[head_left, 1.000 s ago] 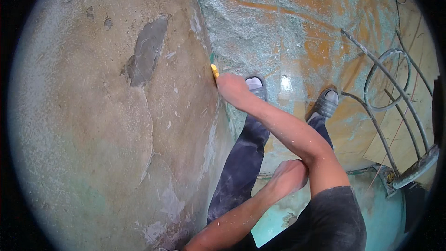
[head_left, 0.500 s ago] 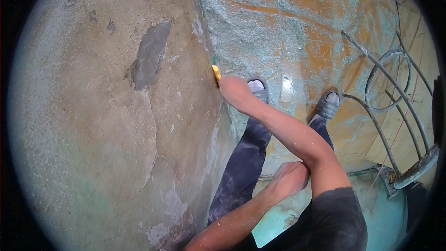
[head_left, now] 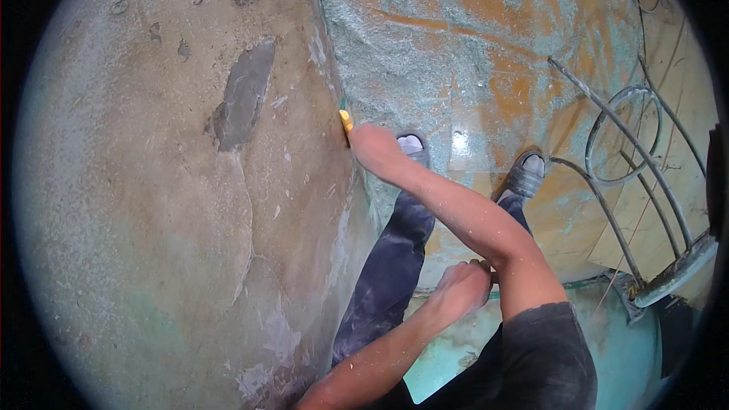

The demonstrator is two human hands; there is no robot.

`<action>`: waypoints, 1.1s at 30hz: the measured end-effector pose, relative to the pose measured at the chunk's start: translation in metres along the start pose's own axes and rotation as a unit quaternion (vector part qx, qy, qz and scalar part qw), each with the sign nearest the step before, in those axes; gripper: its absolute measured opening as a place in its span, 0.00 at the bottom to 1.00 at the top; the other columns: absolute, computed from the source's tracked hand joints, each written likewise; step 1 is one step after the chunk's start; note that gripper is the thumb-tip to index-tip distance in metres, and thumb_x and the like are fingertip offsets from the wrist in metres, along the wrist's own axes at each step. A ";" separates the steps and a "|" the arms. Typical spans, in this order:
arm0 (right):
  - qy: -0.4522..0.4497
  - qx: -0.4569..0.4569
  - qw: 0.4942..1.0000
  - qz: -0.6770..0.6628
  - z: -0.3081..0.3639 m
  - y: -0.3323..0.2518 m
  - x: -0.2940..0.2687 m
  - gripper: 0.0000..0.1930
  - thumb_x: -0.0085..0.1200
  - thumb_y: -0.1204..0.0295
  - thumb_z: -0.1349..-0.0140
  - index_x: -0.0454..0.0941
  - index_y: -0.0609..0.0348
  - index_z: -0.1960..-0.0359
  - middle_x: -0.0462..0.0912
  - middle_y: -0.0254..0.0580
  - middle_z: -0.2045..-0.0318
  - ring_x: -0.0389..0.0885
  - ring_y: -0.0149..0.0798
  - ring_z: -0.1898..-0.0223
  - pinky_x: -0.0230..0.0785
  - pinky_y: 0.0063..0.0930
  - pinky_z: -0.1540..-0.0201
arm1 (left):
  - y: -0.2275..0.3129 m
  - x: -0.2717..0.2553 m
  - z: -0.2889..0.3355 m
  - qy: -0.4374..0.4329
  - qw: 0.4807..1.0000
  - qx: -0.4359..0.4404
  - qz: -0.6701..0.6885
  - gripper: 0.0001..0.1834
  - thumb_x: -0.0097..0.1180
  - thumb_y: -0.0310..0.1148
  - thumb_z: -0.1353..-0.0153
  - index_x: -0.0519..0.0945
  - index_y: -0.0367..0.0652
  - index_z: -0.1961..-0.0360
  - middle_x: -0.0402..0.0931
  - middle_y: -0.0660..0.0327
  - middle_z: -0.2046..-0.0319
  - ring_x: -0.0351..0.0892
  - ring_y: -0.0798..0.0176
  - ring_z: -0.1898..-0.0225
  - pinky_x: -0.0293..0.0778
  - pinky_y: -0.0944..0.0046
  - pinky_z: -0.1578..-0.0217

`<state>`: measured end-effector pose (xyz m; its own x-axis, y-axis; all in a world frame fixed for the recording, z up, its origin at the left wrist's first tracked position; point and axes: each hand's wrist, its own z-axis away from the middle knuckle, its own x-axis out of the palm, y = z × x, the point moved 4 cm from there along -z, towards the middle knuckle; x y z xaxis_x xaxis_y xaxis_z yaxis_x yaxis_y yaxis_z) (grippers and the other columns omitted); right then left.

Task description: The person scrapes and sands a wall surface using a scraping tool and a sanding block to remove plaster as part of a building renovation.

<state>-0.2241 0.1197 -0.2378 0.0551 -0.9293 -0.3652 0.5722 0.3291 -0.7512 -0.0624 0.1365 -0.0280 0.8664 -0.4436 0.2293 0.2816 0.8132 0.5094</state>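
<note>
My right hand is closed around a tool with a yellow handle. Its yellow end sticks out beyond my fist, close to the foot of the scraped wall; the working end is hidden, so its kind does not show. Under my right forearm, near the elbow, my left hand makes a fist. A small piece of a brownish thing shows beside that fist, mostly covered by hand and arm. Grey patches and a long crack mark the wall.
Pale green scrapings lie over an orange floor covering. My sandalled feet stand there, the left one near the wall. At the right, dusty hoses loop over a pale board.
The whole view has shifted slightly, the floor and hoses moving a little left. A bit of the thing at my left fist now shows. My right hand keeps the yellow-handled tool at the wall.
</note>
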 end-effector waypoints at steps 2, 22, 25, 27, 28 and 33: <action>-0.001 0.031 0.999 -0.022 -0.006 0.017 -0.007 0.12 0.45 0.72 0.43 0.80 0.64 0.73 0.81 0.56 0.73 0.83 0.54 0.70 0.75 0.48 0.69 | -0.002 0.007 -0.003 -0.031 0.999 -0.016 -0.018 0.08 0.50 0.25 0.49 0.81 0.36 0.69 0.79 0.44 0.65 0.80 0.43 0.63 0.74 0.50 0.64; 0.023 0.172 0.972 -0.158 0.137 0.031 -0.078 0.17 0.38 0.58 0.32 0.76 0.53 0.55 0.81 0.55 0.70 0.79 0.58 0.64 0.71 0.50 0.62 | -0.040 0.080 -0.024 -0.061 0.992 -0.090 -0.061 0.17 0.47 0.37 0.39 0.77 0.36 0.55 0.78 0.43 0.58 0.78 0.42 0.55 0.72 0.50 0.54; 0.055 0.219 0.956 -0.189 0.198 0.056 -0.101 0.20 0.39 0.55 0.33 0.74 0.47 0.45 0.81 0.56 0.65 0.79 0.58 0.61 0.70 0.47 0.57 | -0.048 0.089 -0.028 -0.015 0.993 -0.104 -0.048 0.17 0.46 0.38 0.39 0.76 0.34 0.57 0.78 0.41 0.60 0.77 0.41 0.56 0.72 0.49 0.54; 0.053 0.236 0.951 -0.194 0.233 0.078 -0.110 0.21 0.40 0.54 0.33 0.73 0.46 0.43 0.81 0.57 0.63 0.79 0.58 0.60 0.70 0.46 0.55 | -0.045 0.098 -0.033 0.008 0.994 -0.099 -0.051 0.18 0.46 0.39 0.38 0.75 0.33 0.58 0.78 0.40 0.62 0.77 0.40 0.56 0.71 0.48 0.54; 0.092 0.241 0.947 -0.191 0.248 0.094 -0.111 0.21 0.41 0.53 0.33 0.75 0.47 0.45 0.81 0.58 0.64 0.80 0.57 0.60 0.70 0.45 0.56 | -0.039 0.104 -0.038 0.004 0.996 -0.075 -0.052 0.19 0.45 0.40 0.38 0.75 0.32 0.58 0.78 0.40 0.63 0.77 0.40 0.57 0.71 0.47 0.55; 0.156 0.266 0.931 -0.194 0.261 0.117 -0.103 0.22 0.42 0.49 0.34 0.79 0.49 0.51 0.81 0.57 0.66 0.80 0.57 0.62 0.71 0.43 0.58 | -0.019 0.133 -0.042 -0.007 0.995 -0.080 -0.056 0.22 0.46 0.44 0.39 0.74 0.31 0.58 0.79 0.41 0.64 0.78 0.39 0.59 0.72 0.46 0.57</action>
<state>0.0507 0.2098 -0.1443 -0.4331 -0.8395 -0.3281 0.8283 -0.2271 -0.5122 0.0652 0.0779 -0.0422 0.8201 -0.5394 0.1911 0.4389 0.8072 0.3946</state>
